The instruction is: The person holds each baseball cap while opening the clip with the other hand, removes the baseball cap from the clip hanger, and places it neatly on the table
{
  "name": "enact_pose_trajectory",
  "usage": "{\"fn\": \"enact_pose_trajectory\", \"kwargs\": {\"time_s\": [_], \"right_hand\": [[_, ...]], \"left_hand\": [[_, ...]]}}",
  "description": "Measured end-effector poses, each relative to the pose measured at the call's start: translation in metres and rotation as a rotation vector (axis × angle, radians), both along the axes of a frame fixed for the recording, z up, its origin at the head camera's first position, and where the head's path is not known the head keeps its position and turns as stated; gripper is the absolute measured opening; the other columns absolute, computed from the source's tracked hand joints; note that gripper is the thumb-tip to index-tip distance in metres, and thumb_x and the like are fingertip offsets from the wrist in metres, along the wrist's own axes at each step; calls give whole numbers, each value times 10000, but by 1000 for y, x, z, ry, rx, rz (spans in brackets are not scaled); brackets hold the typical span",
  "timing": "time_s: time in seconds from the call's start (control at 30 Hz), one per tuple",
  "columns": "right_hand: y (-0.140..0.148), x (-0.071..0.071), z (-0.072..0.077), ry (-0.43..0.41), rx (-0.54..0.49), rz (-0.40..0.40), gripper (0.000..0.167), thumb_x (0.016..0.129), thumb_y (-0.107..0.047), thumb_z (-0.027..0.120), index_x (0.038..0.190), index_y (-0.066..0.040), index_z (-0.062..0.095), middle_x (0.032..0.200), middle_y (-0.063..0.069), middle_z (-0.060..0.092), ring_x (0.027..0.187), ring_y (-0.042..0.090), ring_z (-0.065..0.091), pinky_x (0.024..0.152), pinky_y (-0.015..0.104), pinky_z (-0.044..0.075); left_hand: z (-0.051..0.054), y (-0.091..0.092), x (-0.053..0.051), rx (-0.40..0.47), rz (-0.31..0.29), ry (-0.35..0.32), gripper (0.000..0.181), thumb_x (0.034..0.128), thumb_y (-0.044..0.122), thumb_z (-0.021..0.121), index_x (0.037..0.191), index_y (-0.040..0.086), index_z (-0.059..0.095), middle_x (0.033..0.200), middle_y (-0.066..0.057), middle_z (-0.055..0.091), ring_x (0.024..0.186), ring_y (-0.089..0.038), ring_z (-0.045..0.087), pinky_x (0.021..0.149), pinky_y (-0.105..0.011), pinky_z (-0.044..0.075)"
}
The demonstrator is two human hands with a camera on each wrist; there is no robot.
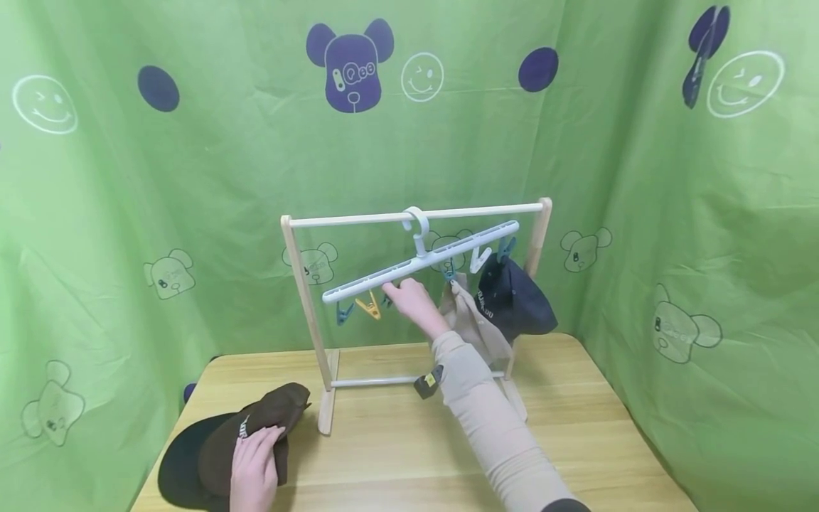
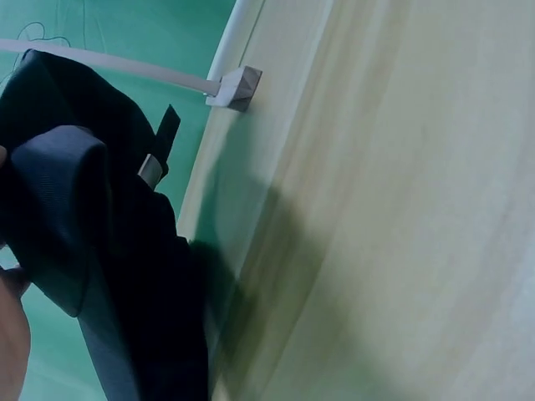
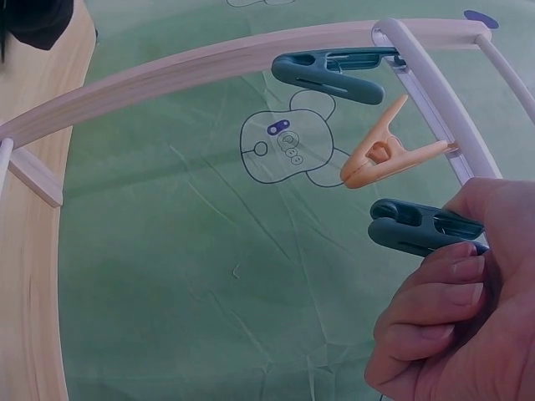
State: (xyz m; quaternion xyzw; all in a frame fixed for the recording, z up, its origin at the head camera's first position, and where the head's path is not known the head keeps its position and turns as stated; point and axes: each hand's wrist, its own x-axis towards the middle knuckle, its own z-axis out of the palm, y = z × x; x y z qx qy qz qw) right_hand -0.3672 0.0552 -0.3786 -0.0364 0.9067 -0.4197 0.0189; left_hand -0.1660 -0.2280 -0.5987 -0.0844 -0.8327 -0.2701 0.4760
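Observation:
The left hand [image 1: 254, 466] grips a brown cap [image 1: 220, 444] with white lettering at the lower left, beside a dark brim; in the left wrist view the cap [image 2: 125, 225] looks dark, with a strap and buckle. At the white hanger [image 1: 422, 263], which tilts down to the left, the right hand [image 1: 416, 302] pinches a blue clip. The right wrist view shows that clip [image 3: 422, 227] between thumb and fingers, below an orange-yellow clip [image 3: 393, 150] and another blue clip [image 3: 330, 73]. A beige cap [image 1: 473, 320] and a navy cap [image 1: 512, 299] hang from clips on the right.
A wooden rack with a white top bar [image 1: 358, 220] stands on the wooden table [image 1: 384, 455]. Near its lower bar is a small black object with a yellow label [image 1: 429, 382], by the right forearm. Green printed curtain [image 1: 211, 178] surrounds the back and sides.

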Motion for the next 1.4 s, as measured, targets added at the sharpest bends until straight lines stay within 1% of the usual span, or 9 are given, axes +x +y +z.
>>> {"fn": "enact_pose_trajectory", "kwargs": {"time_s": [0.13,0.23,0.43,0.5,0.67,0.83,1.07,1.27,1.4], "right_hand": [[1,0,0,-2,-17,4,409,936,-462,462,655,-168,418,549,-48,368,468,109,302,418,240,289],[1,-1,0,-10,-24,7,406,934,-465,463,660,-168,421,548,-50,369,465,106,301,414,236,287],[0,-1,-1,-13,-24,6,401,938,-464,463,676,-163,432,560,-40,379,467,108,306,413,237,290],[0,-1,-1,-13,-18,3,397,939,-465,463,685,-162,438,568,-36,384,470,109,310,417,240,295],[-1,0,-1,-8,-8,-2,391,939,-459,464,691,-157,444,581,-27,393,478,115,319,426,247,309],[0,-1,-1,-12,-6,-4,391,941,-460,467,697,-155,447,584,-26,394,476,112,317,419,241,303],[-1,-1,-1,-30,-5,-6,394,947,-462,463,704,-152,452,581,-26,396,470,111,313,415,240,301],[-1,-1,0,-36,-16,-9,386,948,-463,466,727,-147,466,599,-19,409,476,113,321,418,239,306],[-1,-2,-1,-34,-18,-17,381,947,-464,471,741,-144,478,615,-12,417,486,116,329,421,239,313]], "left_hand": [[-3,1,1,-6,-10,-19,327,782,-123,525,931,74,739,969,-108,715,975,-330,588,1192,-308,213],[-5,1,1,-24,-7,-31,333,774,-124,520,899,93,739,944,-87,719,953,-320,598,1148,-377,263],[-8,0,2,-63,-17,-60,335,742,-119,506,855,101,731,899,-73,720,898,-297,606,921,-503,336],[-10,0,2,-78,-19,-68,333,723,-117,507,841,99,731,884,-73,720,875,-297,611,890,-526,343],[-13,1,4,-103,-17,-128,331,668,-115,539,819,107,732,877,-69,724,861,-299,630,905,-576,351],[-16,2,6,-123,-11,-192,333,628,-99,587,811,138,731,893,-43,727,877,-291,627,924,-580,346],[-26,2,5,-140,0,-225,332,605,-72,617,794,177,728,882,-30,717,869,-314,612,914,-596,348],[-29,2,6,-121,-9,-254,335,591,-88,616,784,161,731,890,-42,721,879,-314,613,928,-610,338],[-32,3,7,-122,-18,-300,333,570,-93,631,771,153,732,894,-48,724,883,-308,610,923,-602,334]]}}
